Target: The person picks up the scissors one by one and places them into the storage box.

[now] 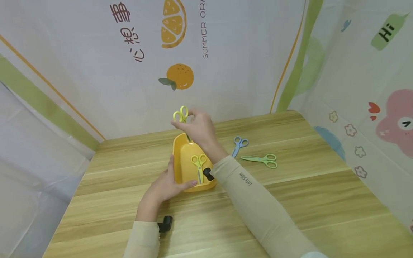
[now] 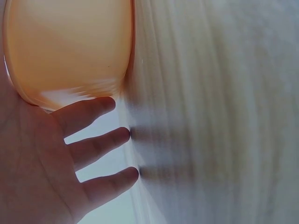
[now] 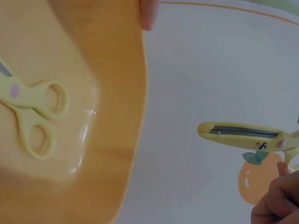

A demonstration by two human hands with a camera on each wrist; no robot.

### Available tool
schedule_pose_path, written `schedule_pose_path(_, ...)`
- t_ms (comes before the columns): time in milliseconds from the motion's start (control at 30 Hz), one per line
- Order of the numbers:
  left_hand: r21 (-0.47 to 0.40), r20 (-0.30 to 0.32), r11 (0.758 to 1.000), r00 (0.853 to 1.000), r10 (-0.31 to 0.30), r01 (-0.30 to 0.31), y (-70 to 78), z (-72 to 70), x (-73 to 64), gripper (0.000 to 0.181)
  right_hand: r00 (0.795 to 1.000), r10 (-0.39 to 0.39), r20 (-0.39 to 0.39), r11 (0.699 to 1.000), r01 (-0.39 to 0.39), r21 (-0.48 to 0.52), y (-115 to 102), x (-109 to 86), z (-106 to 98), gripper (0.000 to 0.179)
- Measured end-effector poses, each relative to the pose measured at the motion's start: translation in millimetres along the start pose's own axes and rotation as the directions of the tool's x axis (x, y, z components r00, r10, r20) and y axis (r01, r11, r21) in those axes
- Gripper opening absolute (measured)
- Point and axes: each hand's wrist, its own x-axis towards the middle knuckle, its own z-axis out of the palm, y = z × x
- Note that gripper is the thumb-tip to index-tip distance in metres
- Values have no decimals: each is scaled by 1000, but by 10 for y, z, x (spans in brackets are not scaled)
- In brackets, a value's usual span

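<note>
My right hand (image 1: 200, 127) pinches a pair of yellow scissors (image 3: 243, 133) by the handles, above the far end of a yellow bin (image 1: 176, 172). In the head view the finger loops point up and the blades down, partly hidden by the hand. Around the bin's near left corner, my left hand (image 1: 162, 184) holds its wall, thumb over the near rim and fingers along the outside. The left wrist view shows its spread fingers beside the bin's wall. A second pair of yellow scissors (image 1: 198, 166) lies in the bin, loops toward the far end.
Blue scissors (image 1: 239, 144) and green scissors (image 1: 266, 160) lie on the wooden table (image 1: 306, 179) right of the bin, the blue ones partly behind the right forearm. A printed white curtain (image 1: 232, 71) hangs along the table's far edge.
</note>
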Motion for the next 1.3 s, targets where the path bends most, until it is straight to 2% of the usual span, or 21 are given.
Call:
schedule_pose_path(200,1,7,1000,1000,-3,3,13,-2,-3,147,999,36,37,999,-35,-20,117,27,76,49)
schedule_pose_path(333,-4,7,1000,1000,-3,3,17,-7,-9,147,994,96,62,995,-95,-20,166,33,114,44)
schedule_pose_path(600,-1,-4,1000,1000,8,-8,13,-13,-12,146,976,194,102,980,-188,-71,242,8,234,66)
schedule_pose_path(933,-4,-2,1000,1000,9,-9,24,-15,-25,146,955,252,154,960,-226,-166,343,23,323,69)
schedule_pose_path(1033,5,0,1000,1000,3,-3,19,-17,-21,146,936,283,209,951,-245,-190,349,39,310,66)
schedule_pose_path(1100,8,1,1000,1000,4,-4,16,-15,-20,146,922,298,246,944,-247,-217,358,31,295,54)
schedule_pose_path(1200,5,-1,1000,1000,14,-14,9,-7,-16,146,889,333,313,931,-257,-260,386,32,297,50)
schedule_pose_path(1300,3,0,1000,1000,21,-21,3,-2,-14,145,871,344,352,928,-256,-272,415,21,306,48)
